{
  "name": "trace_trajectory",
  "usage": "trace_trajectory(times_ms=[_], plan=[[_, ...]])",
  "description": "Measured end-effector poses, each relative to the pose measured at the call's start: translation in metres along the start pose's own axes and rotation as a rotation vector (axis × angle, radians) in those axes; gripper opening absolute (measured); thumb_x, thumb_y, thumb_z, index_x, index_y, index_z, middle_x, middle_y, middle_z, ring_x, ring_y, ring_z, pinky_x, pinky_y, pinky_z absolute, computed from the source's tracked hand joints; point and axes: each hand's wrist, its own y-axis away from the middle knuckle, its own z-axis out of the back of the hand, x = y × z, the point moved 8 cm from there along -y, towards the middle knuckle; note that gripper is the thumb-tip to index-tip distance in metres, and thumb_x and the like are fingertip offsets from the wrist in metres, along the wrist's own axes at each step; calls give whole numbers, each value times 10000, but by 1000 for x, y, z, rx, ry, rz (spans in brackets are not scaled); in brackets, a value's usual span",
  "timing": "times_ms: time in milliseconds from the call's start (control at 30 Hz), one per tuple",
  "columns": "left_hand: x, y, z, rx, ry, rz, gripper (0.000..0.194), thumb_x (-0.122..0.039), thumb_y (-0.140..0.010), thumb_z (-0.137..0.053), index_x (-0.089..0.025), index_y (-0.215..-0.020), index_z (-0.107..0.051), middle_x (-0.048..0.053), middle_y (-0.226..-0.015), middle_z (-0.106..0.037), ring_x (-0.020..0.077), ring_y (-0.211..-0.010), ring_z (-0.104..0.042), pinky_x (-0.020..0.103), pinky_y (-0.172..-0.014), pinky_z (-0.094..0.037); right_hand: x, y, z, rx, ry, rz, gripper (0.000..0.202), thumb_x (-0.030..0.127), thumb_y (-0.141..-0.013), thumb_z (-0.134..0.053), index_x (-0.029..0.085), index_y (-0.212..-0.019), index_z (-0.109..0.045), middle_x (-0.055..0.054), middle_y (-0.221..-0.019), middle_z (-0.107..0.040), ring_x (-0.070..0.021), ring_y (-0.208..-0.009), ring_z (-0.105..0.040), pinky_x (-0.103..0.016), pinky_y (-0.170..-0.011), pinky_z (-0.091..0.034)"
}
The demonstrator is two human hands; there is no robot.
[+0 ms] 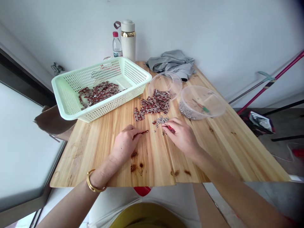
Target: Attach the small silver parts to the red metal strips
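Note:
My left hand [127,141], with a gold bangle at its wrist, pinches a small reddish-brown strip [145,131] low over the wooden table. To its right my right hand [181,134] is closed around a red-handled tool [171,129], its thin metal tip over a small heap of silvery metal pieces [162,119]. A few loose metal bits lie between the hands. Just behind them sits a pile of reddish-brown strips [154,103] with metal parts on them, partly resting on a clear round lid [177,83].
A pale green basket [111,109] with more strips stands at the left. A clear round tub [215,109] holds metal pieces and a green-handled tool [205,109]. Grey cloth [171,61], a bottle [117,46] and a white flask [128,42] are at the back.

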Motion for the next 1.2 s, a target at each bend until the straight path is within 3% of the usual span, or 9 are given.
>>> trace_trajectory(times_ms=[200,333,500,700,800,967,1200], plan=[[2,1,-1,8,9,-19,272,-201,-919,-495,-260,-1058,-720,23,-976,-664,162,-884,-649,272,-820,-520,25,-2,-17,155,227,145,172,214,-928,-523,184,-852,-674,-41,-901,-654,-144,-739,-609,-269,-617,-431],[2,1,-1,-3,16,-28,262,-210,-918,-502,-269,-1052,-720,18,-961,-662,153,-871,-649,261,-814,-524,46,-1,-27,249,398,239,221,64,-883,-478,163,-831,-669,-89,-918,-644,-177,-764,-595,-292,-578,-403],[2,1,0,-3,26,-16,253,-205,-913,-513,-263,-1040,-724,17,-943,-665,153,-864,-652,259,-810,-526,42,-11,-34,346,426,254,240,-12,-808,-484,151,-820,-660,-104,-884,-634,-168,-662,-564,-307,-514,-346],[3,0,1,-34,26,-24,275,-134,-877,-532,-235,-1080,-686,25,-1004,-693,177,-939,-653,289,-848,-524,36,-27,-27,223,17,150,167,179,-892,-534,188,-765,-642,-24,-796,-626,-136,-696,-565,-257,-612,-391],[5,-2,3,-56,45,-7,258,-122,-848,-568,-203,-1072,-668,28,-978,-714,180,-919,-660,296,-842,-528,45,-26,-34,210,-102,195,170,188,-905,-532,187,-780,-648,-18,-816,-624,-124,-711,-567,-244,-639,-401],[9,-3,4,-66,89,27,282,-133,-838,-591,-206,-1104,-646,22,-966,-731,164,-871,-678,287,-824,-537,55,-21,-48,238,7,274,184,169,-920,-505,192,-827,-662,-22,-891,-633,-127,-767,-582,-246,-666,-417],[13,-3,2,-73,103,50,333,-81,-803,-581,-206,-1108,-632,5,-906,-734,154,-818,-678,273,-766,-538,61,-12,-49,194,153,401,210,127,-927,-477,184,-841,-660,-27,-857,-630,-142,-786,-581,-272,-712,-442]])
